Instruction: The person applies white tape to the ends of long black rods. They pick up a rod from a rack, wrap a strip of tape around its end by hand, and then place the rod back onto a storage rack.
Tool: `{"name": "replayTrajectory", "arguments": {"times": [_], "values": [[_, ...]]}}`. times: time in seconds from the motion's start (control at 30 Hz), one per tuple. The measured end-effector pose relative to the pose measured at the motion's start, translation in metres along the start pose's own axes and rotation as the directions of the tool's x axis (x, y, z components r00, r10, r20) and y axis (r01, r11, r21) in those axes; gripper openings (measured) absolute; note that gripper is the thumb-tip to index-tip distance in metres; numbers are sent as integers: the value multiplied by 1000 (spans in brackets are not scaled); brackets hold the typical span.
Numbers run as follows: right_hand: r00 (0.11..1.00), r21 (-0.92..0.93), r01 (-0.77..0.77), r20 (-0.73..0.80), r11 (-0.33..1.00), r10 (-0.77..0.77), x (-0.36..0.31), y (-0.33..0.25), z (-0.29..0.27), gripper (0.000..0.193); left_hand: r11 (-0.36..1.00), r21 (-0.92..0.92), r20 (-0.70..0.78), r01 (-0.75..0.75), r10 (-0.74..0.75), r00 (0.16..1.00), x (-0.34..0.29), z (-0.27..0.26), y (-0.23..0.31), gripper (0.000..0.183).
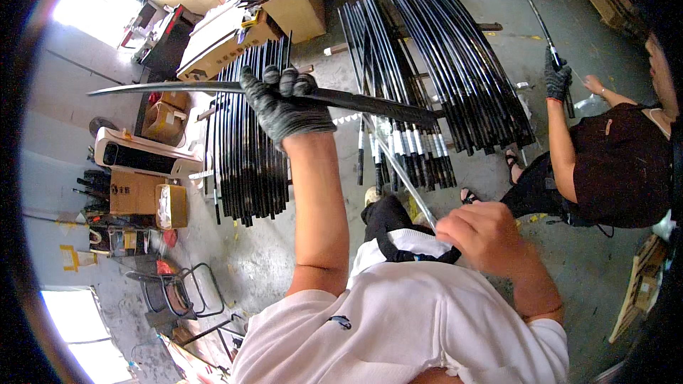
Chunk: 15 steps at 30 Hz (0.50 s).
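Observation:
My left hand (292, 103), in a grey and black glove, is raised in front of me with its fingers wrapped round a long black pole (377, 106). The pole lies crosswise, its thin end reaching left and its thicker end to the right. My bare right hand (480, 235) is closed in front of my chest, slightly smeared by motion. From it a thin, pale, shiny rod or strip (402, 171) slants up and left toward the black pole. Whether the two touch, I cannot tell.
Black poles lie side by side in several rows (462, 64) on low supports, with another row (249, 135) at left. On the right, a co-worker (612, 163) holds up a pole (530, 0) in a gloved hand. Cardboard boxes (295, 7) and a chair (178, 291) stand around.

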State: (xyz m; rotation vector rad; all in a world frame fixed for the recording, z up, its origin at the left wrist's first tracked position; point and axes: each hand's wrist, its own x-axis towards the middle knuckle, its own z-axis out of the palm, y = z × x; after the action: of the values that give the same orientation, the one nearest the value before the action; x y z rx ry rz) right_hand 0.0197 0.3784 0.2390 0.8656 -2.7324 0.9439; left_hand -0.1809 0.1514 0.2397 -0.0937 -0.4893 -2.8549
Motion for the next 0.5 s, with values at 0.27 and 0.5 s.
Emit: {"name": "replayTrajectory", "arguments": {"times": [0.27,0.5], "values": [[819,-294,-564,-76,772,569,-81,78,39,9,847,-344,61,406,-411,910,7,-47,42,28],[475,-37,-877,83,479,876,-309,138,130,10,858,419,-498,298,-57,865,-7,-95,71,21]]}}
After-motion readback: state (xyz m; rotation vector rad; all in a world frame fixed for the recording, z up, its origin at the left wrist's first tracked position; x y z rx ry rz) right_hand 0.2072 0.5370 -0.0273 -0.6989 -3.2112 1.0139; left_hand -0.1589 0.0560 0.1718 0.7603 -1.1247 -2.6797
